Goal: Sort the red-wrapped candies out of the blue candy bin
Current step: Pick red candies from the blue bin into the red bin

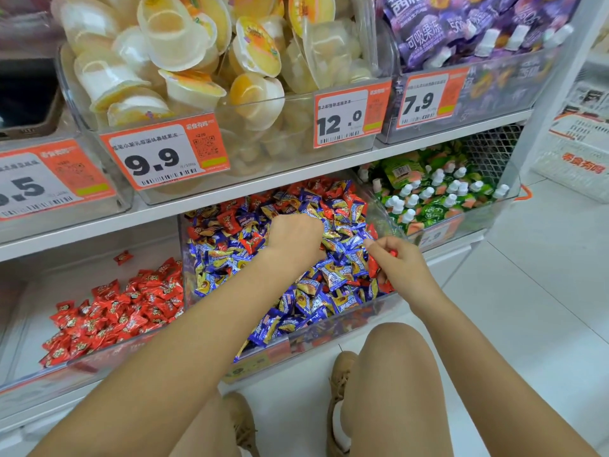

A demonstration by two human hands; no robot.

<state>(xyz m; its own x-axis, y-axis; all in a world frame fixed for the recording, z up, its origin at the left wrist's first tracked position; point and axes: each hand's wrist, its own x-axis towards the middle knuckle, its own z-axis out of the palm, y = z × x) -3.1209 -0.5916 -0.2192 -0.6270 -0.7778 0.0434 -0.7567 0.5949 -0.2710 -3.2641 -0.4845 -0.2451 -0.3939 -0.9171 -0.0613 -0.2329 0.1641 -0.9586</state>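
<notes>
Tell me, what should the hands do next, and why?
Probably the right hand should carry the red candies it grips over to the red candy bin on the left and drop them there. It already holds several, while the left hand digs in the blue candy bin, where more red ones show.

Snack shop: shelved clear bins (230, 153) of sweets behind orange price tags (164, 155).
</notes>
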